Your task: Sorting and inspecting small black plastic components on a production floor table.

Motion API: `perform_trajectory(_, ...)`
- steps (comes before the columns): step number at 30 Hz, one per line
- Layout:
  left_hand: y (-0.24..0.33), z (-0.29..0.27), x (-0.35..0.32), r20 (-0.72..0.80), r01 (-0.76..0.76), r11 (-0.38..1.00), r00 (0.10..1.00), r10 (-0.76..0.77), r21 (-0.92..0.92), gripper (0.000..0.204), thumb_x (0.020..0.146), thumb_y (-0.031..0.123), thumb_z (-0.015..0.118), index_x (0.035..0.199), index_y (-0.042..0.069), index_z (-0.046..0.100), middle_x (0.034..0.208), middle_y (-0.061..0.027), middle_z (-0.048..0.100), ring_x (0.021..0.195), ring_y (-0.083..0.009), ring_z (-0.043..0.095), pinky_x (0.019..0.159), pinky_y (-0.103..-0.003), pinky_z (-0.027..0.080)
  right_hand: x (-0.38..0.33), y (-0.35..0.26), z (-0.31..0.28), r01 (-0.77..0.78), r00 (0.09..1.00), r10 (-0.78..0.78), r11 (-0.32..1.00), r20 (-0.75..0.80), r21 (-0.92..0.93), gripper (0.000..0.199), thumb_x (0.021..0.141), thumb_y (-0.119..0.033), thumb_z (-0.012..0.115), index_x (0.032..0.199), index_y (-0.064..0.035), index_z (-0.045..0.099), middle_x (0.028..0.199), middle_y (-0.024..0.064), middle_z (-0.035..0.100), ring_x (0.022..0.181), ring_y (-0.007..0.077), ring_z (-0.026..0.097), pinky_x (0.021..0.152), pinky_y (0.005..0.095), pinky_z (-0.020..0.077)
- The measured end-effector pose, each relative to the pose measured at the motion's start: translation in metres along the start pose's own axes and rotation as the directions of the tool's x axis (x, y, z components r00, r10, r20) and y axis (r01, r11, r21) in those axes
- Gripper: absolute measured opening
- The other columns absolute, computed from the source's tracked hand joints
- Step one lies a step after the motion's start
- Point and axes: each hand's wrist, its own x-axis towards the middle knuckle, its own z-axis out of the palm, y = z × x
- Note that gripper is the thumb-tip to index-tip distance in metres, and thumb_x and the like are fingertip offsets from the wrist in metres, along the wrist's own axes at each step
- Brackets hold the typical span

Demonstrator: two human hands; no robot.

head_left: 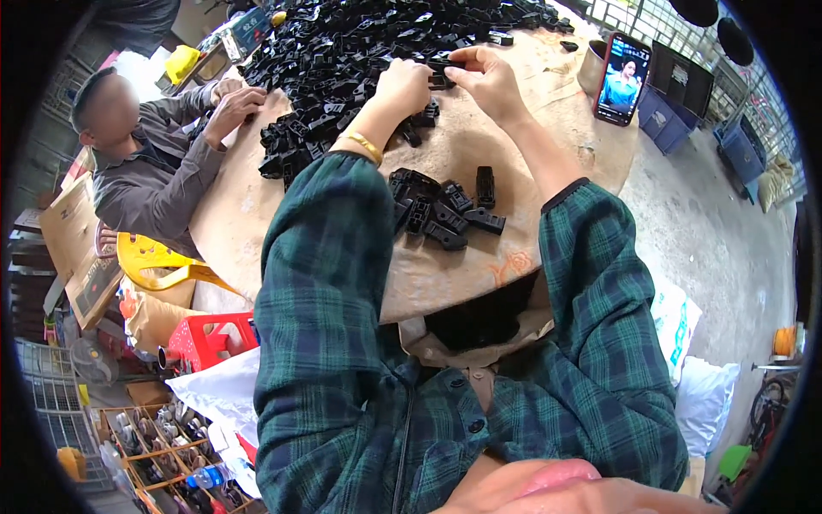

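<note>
Head view, 1 moment, catalogued as follows.

Item 1: left hand (404,84), at 12 o'clock of the picture, fingers curled and pressed together on a small black plastic part (441,80); a gold bangle (363,144) is worn on the wrist.

Item 2: right hand (490,79), just beside the left, its grip pinching the same black plastic part from the 3 o'clock side. The part is held between both hands, above the table (479,274), at the near edge of the large heap.

Item 3: large heap of black parts (360,43), spread across the far half of the table from 10 to 1 o'clock. Judged as stock not yet handled; it is by far the greater quantity.

Item 4: small cluster of black parts (441,210), roughly 8 pieces, laid near the table's near edge, well apart from the heap. Judged as the finished share, so little is done and most is left.

Item 5: a second person's hands (235,101), at 10 o'clock, occupied at the heap's left edge.

Item 6: phone (622,79), propped upright at 2 o'clock, screen lit.

Item 7: yellow plastic chair (158,261) and red stool (210,338), beside the table at 8 o'clock.
</note>
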Motion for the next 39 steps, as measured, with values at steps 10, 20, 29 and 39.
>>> perform_trajectory(10, -0.003, -0.033, -0.081, -0.076, -0.026, 0.187, 0.962, -0.263, -0.982, 0.023, 0.077, 0.005, 0.063, 0.098, -0.004, 0.058, 0.086, -0.0066, 0.063, 0.075, -0.0107, 0.059, 0.068, -0.022, 0.048, -0.020, -0.033, 0.021, 0.042, 0.981, -0.073, 0.984, 0.178, 0.174, 0.027, 0.076, -0.002, 0.063, 0.103, -0.0045, 0.063, 0.089, 0.0040, 0.065, 0.075, 0.0071, 0.057, 0.070, 0.0202, 0.0474)
perform_trajectory(20, 0.011, -0.022, -0.103, 0.075, -0.083, -0.465, 0.947, -0.312, -0.881, 0.023, 0.086, 0.010, 0.055, 0.106, -0.002, 0.054, 0.091, -0.0064, 0.060, 0.078, -0.0147, 0.061, 0.074, -0.029, 0.054, -0.035, -0.039, 0.038, 0.092, 0.979, -0.094, 0.996, 0.183, 0.019, 0.029, 0.078, 0.000, 0.059, 0.107, -0.0039, 0.060, 0.096, 0.0068, 0.064, 0.079, 0.0094, 0.060, 0.071, 0.0220, 0.0491)
perform_trajectory(29, 0.010, -0.024, -0.104, 0.170, -0.044, -0.474, 0.901, -0.398, -0.880, 0.022, 0.086, 0.017, 0.056, 0.101, 0.001, 0.056, 0.084, -0.0063, 0.062, 0.069, -0.0137, 0.061, 0.058, -0.022, 0.050, -0.037, -0.039, 0.045, 0.374, 0.913, -0.340, 0.919, 0.225, -0.128, 0.028, 0.080, -0.006, 0.057, 0.108, -0.0027, 0.059, 0.107, 0.0108, 0.060, 0.096, 0.0153, 0.056, 0.080, 0.0271, 0.0471)
perform_trajectory(39, 0.026, -0.038, -0.119, -0.060, -0.075, 0.776, 0.997, 0.047, -0.626, 0.037, 0.079, 0.020, 0.062, 0.110, 0.003, 0.053, 0.090, -0.0167, 0.062, 0.082, -0.0300, 0.060, 0.072, -0.035, 0.047, 0.021, 0.037, 0.011, 0.223, 0.974, -0.175, 0.840, 0.141, -0.495, 0.036, 0.081, -0.016, 0.053, 0.116, -0.0082, 0.053, 0.118, 0.0147, 0.052, 0.109, 0.0278, 0.049, 0.091, 0.0338, 0.0395)
